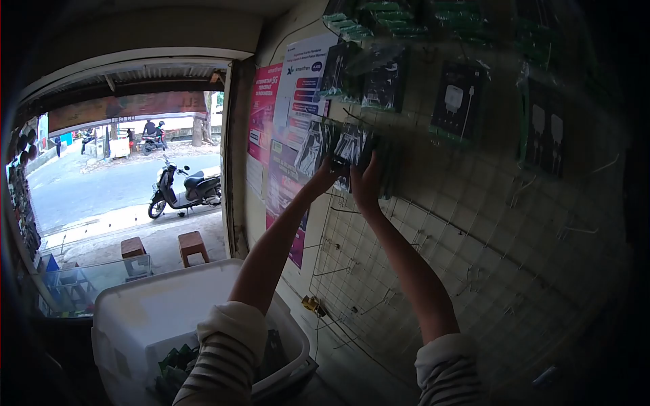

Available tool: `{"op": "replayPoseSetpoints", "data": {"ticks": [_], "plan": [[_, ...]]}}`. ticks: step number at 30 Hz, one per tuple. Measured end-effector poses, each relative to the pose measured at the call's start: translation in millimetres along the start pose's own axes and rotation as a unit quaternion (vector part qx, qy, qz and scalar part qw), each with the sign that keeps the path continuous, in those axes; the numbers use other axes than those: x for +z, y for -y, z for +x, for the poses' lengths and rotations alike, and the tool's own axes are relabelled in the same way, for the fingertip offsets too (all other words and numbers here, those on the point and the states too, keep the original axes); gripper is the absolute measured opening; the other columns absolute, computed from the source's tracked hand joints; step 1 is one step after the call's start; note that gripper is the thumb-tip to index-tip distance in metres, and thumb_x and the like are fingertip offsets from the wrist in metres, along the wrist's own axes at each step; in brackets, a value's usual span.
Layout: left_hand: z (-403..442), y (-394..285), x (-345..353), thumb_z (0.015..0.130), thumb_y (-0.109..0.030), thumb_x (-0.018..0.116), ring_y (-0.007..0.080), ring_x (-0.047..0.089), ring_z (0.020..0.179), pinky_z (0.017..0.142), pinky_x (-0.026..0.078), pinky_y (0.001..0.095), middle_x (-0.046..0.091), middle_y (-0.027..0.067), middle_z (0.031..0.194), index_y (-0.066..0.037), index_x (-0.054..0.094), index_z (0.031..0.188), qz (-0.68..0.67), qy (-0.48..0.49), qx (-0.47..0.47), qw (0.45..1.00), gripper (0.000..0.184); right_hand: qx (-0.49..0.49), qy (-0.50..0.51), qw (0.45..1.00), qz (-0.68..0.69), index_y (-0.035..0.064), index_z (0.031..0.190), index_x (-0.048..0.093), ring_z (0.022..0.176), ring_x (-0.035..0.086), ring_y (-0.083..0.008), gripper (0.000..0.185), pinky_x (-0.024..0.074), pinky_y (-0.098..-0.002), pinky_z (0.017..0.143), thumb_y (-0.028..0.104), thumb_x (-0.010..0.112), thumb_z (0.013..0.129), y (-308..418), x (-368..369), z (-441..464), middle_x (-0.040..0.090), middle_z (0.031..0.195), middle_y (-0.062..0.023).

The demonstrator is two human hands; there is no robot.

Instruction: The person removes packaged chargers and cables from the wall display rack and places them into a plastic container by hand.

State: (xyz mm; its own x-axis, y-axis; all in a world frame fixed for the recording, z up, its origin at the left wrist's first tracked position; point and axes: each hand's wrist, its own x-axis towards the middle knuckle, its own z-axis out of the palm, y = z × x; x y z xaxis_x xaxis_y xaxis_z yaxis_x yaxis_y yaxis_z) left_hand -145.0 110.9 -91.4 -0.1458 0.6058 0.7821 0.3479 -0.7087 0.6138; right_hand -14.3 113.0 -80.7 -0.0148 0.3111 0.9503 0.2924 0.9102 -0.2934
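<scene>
Both arms reach up toward a wire grid wall rack (406,250). My left hand (326,177) is closed on the lower left part of a dark packet with a clear front (351,145). On its right side, my right hand (366,179) grips the same packet. Another clear-fronted packet (313,145) hangs just left of it, close to my left hand. Above them hang more dark packets (384,84). A charger packet (453,101) hangs to the right. The fingertips are partly hidden in shadow and behind the packet.
Below my left arm stands a white plastic bin (162,291) with green packets (177,365) inside. Metal hooks stick out of the grid. Posters (298,101) cover the wall beside the doorway. Outside are a scooter (183,189) and two brown stools (192,245).
</scene>
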Motion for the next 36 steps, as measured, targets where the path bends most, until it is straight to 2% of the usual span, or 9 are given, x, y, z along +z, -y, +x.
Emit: {"op": "replayPoseSetpoints", "data": {"ticks": [2,5,7,14,21,25,27,29,36], "plan": [[-8.2,-24.4,2.1,0.08,-0.024,0.046,0.0125,0.045,0.084,0.075,0.036,0.0258,0.046,0.0043,0.088,-0.004,0.043,0.097,0.035,0.025,-0.028,0.999,0.026,0.027,0.013,0.999,-0.011,-0.0077,0.119,0.022,0.109,0.031,-0.0355,0.064,0.024,-0.0394,0.091,0.02,0.055,0.071,2.6,0.1,3.5,0.033,0.114,-0.0252],[-15.2,-43.6,-3.0,0.08,-0.024,0.047,0.01,0.046,0.079,0.073,0.036,0.0247,0.048,0.0021,0.082,-0.005,0.047,0.092,-0.072,0.039,-0.145,0.986,0.022,0.062,0.036,0.997,-0.02,-0.0083,0.116,0.024,0.106,0.034,-0.0361,0.064,0.0261,-0.0393,0.089,0.022,0.057,0.07,8.2,-0.9,12.3,0.034,0.112,-0.0252],[-13.6,-44.2,-6.7,0.079,-0.023,0.048,0.009,0.048,0.072,0.066,0.039,0.0249,0.049,0.0009,0.078,-0.006,0.047,0.09,-0.069,0.029,-0.146,0.986,0.02,0.071,0.047,0.996,-0.019,-0.008,0.115,0.025,0.104,0.035,-0.0363,0.064,0.0274,-0.0391,0.088,0.023,0.057,0.07,12.1,-0.6,14.2,0.036,0.11,-0.0249],[-9.2,-57.3,-22.2,0.08,-0.023,0.048,0.0119,0.054,0.074,0.063,0.045,0.0234,0.053,0.0059,0.087,-0.004,0.042,0.107,-0.118,-0.05,-0.097,0.987,0.033,0.029,0.025,0.999,0.024,-0.0057,0.111,0.03,0.096,0.04,-0.035,0.055,0.0317,-0.0383,0.083,0.019,0.057,0.069,38.2,7.8,28.0,0.041,0.1,-0.0221],[-21.0,-78.1,-47.0,0.079,-0.022,0.05,0.0119,0.049,0.081,0.068,0.041,0.0227,0.05,0.009,0.095,-0.001,0.036,0.115,-0.057,-0.027,-0.094,0.994,0.044,0.004,0.038,0.993,0.108,-0.0057,0.11,0.032,0.095,0.041,-0.0332,0.052,0.0318,-0.0366,0.083,0.016,0.057,0.07,65.0,11.5,25.4,0.041,0.1,-0.0211],[-59.6,-76.9,-66.6,0.076,-0.022,0.056,0.0169,0.045,0.096,0.074,0.04,0.0267,0.036,0.0117,0.114,-0.012,0.018,0.125,0.022,-0.126,-0.049,0.991,0.063,0.036,0.071,0.971,0.228,-0.0051,0.116,0.029,0.104,0.039,-0.0281,0.057,0.0288,-0.0328,0.088,0.024,0.055,0.075,82.3,8.9,-7.8,0.04,0.109,-0.0197],[-87.3,-96.6,-81.5,0.072,-0.023,0.061,0.0221,0.036,0.108,0.085,0.035,0.0316,0.029,0.0125,0.12,-0.013,0.015,0.126,0.128,-0.208,0.1,0.965,0.072,0.103,0.072,0.941,0.315,-0.0006,0.113,0.035,0.097,0.043,-0.017,0.049,0.033,-0.0272,0.083,0.025,0.056,0.076,95.3,5.0,-32.5,0.043,0.107,-0.0109],[-100.6,-112.2,-103.6,0.07,-0.024,0.063,0.0248,0.026,0.114,0.093,0.026,0.0368,0.023,0.0129,0.123,-0.011,0.013,0.126,0.146,-0.189,0.117,0.964,0.076,0.191,0.085,0.908,0.364,0.0,0.113,0.034,0.099,0.04,-0.0173,0.049,0.031,-0.0283,0.084,0.025,0.055,0.077,108.4,-3.3,-49.0,0.042,0.106,-0.0101],[-115.5,-117.1,-125.3,0.071,-0.033,0.06,0.0246,0.023,0.117,0.093,0.023,0.0435,0.022,0.0125,0.125,-0.01,0.016,0.124,0.141,-0.087,0.035,0.986,0.073,0.113,0.04,0.962,0.245,-0.0011,0.106,0.039,0.091,0.043,-0.0184,0.043,0.0325,-0.0288,0.08,0.027,0.054,0.077,86.0,8.1,-44.9,0.044,0.1,-0.0106]]}}
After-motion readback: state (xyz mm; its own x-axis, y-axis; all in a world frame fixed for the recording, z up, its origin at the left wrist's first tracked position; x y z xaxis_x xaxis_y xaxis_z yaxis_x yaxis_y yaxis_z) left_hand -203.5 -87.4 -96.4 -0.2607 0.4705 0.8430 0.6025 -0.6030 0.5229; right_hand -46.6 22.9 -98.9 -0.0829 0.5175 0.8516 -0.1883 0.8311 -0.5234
